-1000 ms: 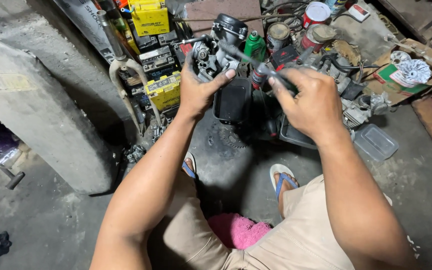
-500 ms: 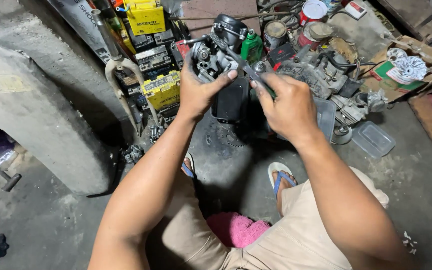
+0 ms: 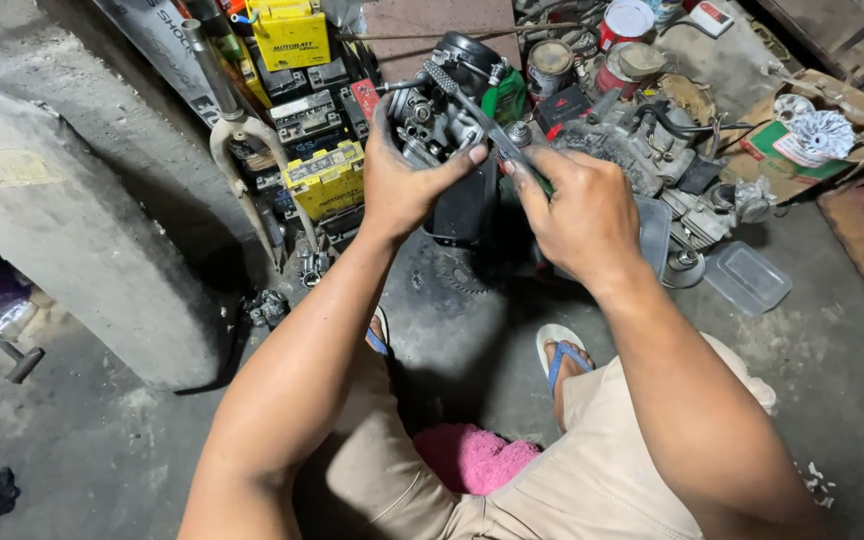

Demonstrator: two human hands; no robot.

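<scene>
Left hand (image 3: 407, 180) wraps a metal carburettor (image 3: 432, 115), thumb across its front, fingers round the back; held up in upper centre of frame, above the floor. Carb is grey cast metal w/ grime, small screws and brass bits showing, a black round cap on top. Right hand (image 3: 577, 215) is closed round a slim tool (image 3: 472, 110), prob. a file or screwdriver w/ a knurled grey shaft; its tip sits against the carb's top, near the black cap. Both hands smeared w/ grease.

Behind the carb, centre-right: an engine block (image 3: 632, 150) w/ hoses, and cans (image 3: 552, 65) at upper centre. Yellow batteries (image 3: 324, 180) stacked at upper left-centre, beside a bike fork (image 3: 242, 140) leaning on a concrete pillar (image 3: 62, 230). Clear plastic lid (image 3: 747, 278) on the floor at right. Pink cloth (image 3: 472, 455) between the knees, lower centre.
</scene>
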